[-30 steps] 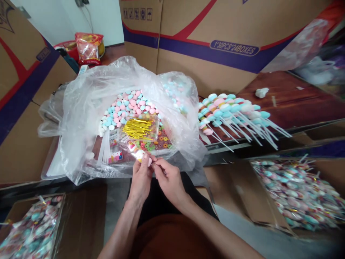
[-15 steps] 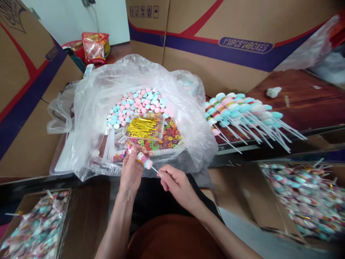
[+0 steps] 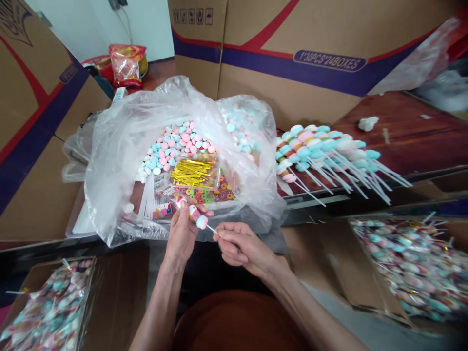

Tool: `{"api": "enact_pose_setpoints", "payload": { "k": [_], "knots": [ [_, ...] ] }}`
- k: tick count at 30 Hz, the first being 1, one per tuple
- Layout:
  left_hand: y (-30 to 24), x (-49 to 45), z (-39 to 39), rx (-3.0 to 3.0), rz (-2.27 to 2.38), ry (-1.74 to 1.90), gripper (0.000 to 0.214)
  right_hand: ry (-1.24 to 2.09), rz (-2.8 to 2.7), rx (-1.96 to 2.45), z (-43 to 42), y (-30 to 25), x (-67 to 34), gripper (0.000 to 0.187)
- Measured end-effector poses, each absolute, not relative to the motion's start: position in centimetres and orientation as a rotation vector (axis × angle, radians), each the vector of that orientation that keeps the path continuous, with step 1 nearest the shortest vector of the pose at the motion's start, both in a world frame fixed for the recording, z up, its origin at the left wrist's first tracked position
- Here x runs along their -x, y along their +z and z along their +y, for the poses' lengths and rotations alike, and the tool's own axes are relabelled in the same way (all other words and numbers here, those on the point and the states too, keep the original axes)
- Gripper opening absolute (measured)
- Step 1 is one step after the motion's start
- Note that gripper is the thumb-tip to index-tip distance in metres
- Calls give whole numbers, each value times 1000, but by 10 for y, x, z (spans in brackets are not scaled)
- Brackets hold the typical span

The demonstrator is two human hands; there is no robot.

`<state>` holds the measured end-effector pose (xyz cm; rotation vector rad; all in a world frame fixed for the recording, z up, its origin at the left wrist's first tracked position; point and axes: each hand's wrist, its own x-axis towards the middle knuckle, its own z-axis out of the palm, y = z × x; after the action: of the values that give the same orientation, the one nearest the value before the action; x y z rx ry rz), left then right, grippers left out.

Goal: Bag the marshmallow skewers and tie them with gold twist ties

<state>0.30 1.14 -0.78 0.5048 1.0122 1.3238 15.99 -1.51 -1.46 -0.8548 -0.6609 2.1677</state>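
My left hand (image 3: 183, 233) is closed round a candy skewer (image 3: 193, 212) of pink, white and blue pieces, holding its candy end. My right hand (image 3: 239, 246) pinches the thin white stick (image 3: 211, 229) of the same skewer just to the right. Both hands are at the near edge of a big clear plastic bag (image 3: 117, 141) that holds pastel candies (image 3: 175, 144). Inside it, a clear tray of gold twist ties (image 3: 192, 174) lies on coloured ring candies (image 3: 214, 194).
A pile of finished skewers (image 3: 321, 148) lies on the brown table (image 3: 409, 136) to the right. Boxes of wrapped skewers stand at lower left (image 3: 47, 307) and right (image 3: 409, 265). Large cardboard cartons (image 3: 292, 63) wall in the back and left.
The skewer has come out from between my hands: my right hand slid back along the stick, then shifted slightly right. The camera also swung a little.
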Motion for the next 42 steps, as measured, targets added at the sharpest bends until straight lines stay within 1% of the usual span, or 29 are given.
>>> {"api": "enact_pose_setpoints", "payload": {
  "k": [2, 4, 6, 8, 12, 15, 17, 20, 24, 27, 30, 35, 42],
  "knots": [
    [-9, -4, 10, -525, 1023, 1315, 36, 1972, -849, 1017, -17, -18, -154, 25],
    [-9, -5, 9, -528, 1028, 1290, 34, 1646, -1151, 1191, -20, -21, -149, 27],
    [-8, -7, 8, -495, 1026, 1259, 36, 1291, -1451, 1315, -23, -24, -145, 22],
    [-6, -9, 7, -456, 1033, 1250, 38, 1008, -1678, 1418, -27, -26, -142, 18],
    [-4, -11, 4, -460, 1091, 1297, 38, 544, -2002, 1629, -30, -24, -137, 32],
    [-5, -13, 2, -490, 1113, 1287, 38, 345, -2082, 1687, -30, -20, -130, 35],
    [-5, -14, 2, -489, 1106, 1282, 37, 337, -2061, 1656, -28, -20, -127, 29],
    [-4, -13, 4, -451, 1062, 1283, 36, 447, -1976, 1524, -25, -21, -126, 21],
    [-3, -9, 6, -427, 1017, 1261, 36, 744, -1857, 1371, -19, -18, -135, 21],
    [-6, -10, 5, -436, 1011, 1242, 38, 915, -1769, 1344, -15, -16, -139, 15],
    [-10, -15, 2, -422, 1021, 1263, 42, 835, -1736, 1372, -15, -22, -135, 12],
    [-13, -22, 0, -342, 1022, 1353, 40, 596, -1793, 1351, -24, -35, -124, 20],
    [-11, -25, 0, -300, 1037, 1401, 37, 645, -1784, 1271, -30, -33, -124, 18]
  ]
}}
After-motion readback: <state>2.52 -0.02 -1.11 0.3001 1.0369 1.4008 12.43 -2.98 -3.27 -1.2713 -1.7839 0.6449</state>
